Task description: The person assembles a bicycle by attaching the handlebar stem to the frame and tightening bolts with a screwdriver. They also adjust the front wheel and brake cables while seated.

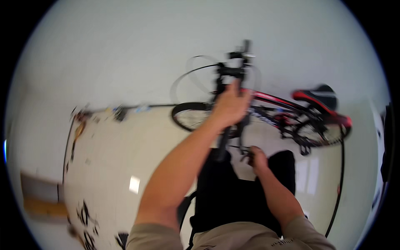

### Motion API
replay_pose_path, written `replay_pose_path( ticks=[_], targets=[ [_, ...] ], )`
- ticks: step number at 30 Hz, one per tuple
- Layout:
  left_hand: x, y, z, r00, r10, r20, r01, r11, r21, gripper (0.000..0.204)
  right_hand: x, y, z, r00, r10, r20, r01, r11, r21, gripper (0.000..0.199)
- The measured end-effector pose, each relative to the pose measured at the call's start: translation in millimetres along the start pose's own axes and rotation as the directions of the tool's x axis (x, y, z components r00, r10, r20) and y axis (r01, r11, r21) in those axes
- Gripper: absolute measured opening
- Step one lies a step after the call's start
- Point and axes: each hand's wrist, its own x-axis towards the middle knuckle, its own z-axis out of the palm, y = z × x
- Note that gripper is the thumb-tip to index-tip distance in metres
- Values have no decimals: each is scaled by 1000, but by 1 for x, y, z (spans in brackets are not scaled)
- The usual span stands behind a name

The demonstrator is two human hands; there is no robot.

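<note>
A black and red bicycle [271, 98] stands ahead of me by the pale wall, with its black and red saddle [320, 98] to the right. Its handlebar [225, 143] is turned so that one end points toward me. My left hand [234, 104] is closed around the bar near the stem, its thumb side upward. Lower and nearer, my right hand [258, 159] pinches a small dark metal piece beside the near bar end; blur hides its kind. Thin black cables [189, 74] loop out left of the bar, over the front wheel [185, 118].
Small parts and tools [120, 112] lie along the wall base at left, with a long-handled item [78, 131] in the corner. Several dark bicycle parts [85, 214] lie on the glossy floor [125, 154] at lower left. A wooden piece [43, 206] is at the left edge.
</note>
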Motion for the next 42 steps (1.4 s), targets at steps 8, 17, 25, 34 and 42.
replay_pose_path(
  ticks=[8, 17, 25, 34, 42],
  targets=[
    [-10, 20, 1, 972, -216, 90, 234, 891, -390, 72, -17, -10, 3, 999, 28, -41, -24, 994, 109, 33],
    [-9, 12, -6, 966, -224, 127, 257, 872, -416, 57, -22, -15, 12, 999, 16, -41, -10, 989, 145, 31],
    [-11, 20, -8, 969, -214, 127, 237, 949, -209, 65, -22, -18, 11, 1000, 7, -9, -6, 987, 161, 32],
    [-11, 19, 2, 972, -218, 90, 236, 918, -319, 70, -23, -18, 3, 1000, 1, -19, 2, 985, 173, 33],
    [-9, -20, -12, 985, -102, -141, 108, 994, 32, 92, -24, -18, 21, 1000, 10, 7, -11, 997, 80, 30]
  ],
)
